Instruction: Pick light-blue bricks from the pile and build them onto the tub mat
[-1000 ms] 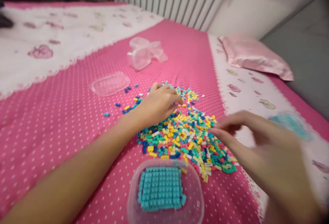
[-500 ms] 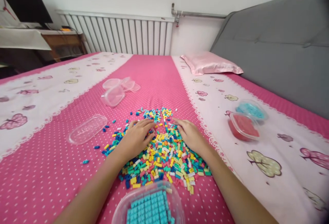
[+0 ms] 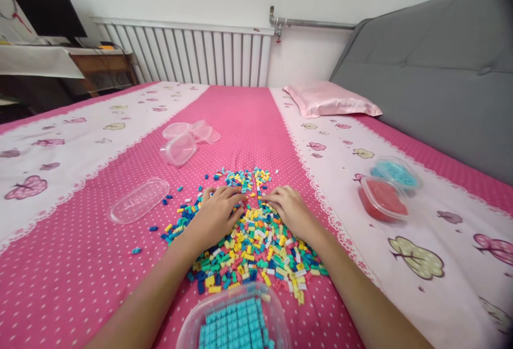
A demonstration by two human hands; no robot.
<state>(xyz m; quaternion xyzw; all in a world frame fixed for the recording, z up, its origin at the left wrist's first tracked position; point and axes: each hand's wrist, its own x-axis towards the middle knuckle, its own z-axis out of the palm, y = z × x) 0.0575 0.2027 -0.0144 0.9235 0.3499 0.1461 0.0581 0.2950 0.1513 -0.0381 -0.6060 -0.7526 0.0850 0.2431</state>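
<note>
A heap of small coloured bricks (image 3: 256, 242) lies on the pink dotted bedspread (image 3: 72, 279). My left hand (image 3: 216, 214) rests palm down on the heap's left part, fingers curled and pointing right. My right hand (image 3: 289, 209) lies on the heap's right part, fingers bent toward the left hand. The fingertips of both hands nearly meet at the heap's far middle. What the fingers pinch, if anything, is too small to see. A clear tub of turquoise bricks (image 3: 234, 322) stands at the near edge of the heap.
A clear oval lid (image 3: 138, 200) lies left of the heap. Empty clear tubs and lids (image 3: 185, 140) sit farther back. Tubs of red bricks (image 3: 383, 198) and turquoise bricks (image 3: 396, 171) stand at right. A pink pillow (image 3: 331, 100), grey headboard (image 3: 433, 71) and radiator (image 3: 192, 55) lie beyond.
The camera has tilted up from the heap to show the room. My right hand came in from the right onto the heap, and both hands have drawn closer together.
</note>
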